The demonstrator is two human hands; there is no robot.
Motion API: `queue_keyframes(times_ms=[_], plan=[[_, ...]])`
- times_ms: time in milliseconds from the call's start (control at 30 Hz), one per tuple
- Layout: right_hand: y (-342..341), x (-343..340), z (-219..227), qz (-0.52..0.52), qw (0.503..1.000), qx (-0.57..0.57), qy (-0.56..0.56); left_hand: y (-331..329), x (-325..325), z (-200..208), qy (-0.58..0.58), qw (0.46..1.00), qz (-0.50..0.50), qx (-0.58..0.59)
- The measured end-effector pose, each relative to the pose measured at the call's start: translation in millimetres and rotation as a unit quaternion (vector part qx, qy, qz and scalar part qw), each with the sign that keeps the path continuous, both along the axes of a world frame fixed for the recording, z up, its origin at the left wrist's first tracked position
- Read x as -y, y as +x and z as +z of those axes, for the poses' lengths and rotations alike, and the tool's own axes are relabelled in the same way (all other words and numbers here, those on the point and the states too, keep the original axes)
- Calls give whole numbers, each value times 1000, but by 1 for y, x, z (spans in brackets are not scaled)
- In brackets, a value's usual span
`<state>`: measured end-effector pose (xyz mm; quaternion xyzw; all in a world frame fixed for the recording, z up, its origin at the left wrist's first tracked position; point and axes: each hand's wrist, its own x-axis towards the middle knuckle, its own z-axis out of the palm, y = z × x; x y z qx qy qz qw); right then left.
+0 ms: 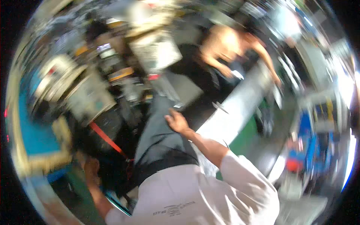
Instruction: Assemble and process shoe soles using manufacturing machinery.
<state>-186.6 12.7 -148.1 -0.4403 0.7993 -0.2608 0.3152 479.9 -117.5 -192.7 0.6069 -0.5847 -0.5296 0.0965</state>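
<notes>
We would do well to keep our right hand [178,122], its grip released and apparently empty, clear of the long, pale, glare-washed bench [228,117] at its three o'clock, and our blurred left hand [90,167], whose grip we cannot tell, clear of the straight red strap [107,139] at its one o'clock.
</notes>
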Motion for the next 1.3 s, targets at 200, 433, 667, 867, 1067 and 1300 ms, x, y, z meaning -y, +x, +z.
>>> queue_keyframes(times_ms=[200,433,667,867,1067,1300], plan=[[-36,-164,-27,-270,960,24,-71,-298,-13,-20,309,854,70,-413],[-176,-456,-18,-495,832,-230,97,-422,-21,37,115,977,-154,-88],[-352,-554,-20,-624,751,-149,158,-260,12,9,22,993,-116,-2],[-452,-539,-22,-627,756,-140,124,-136,-43,65,206,971,7,-122],[-424,-460,-45,-605,753,-164,199,-188,-17,57,137,976,156,67],[-304,-452,-64,-614,787,-16,53,-277,87,32,-45,978,-197,-44]])
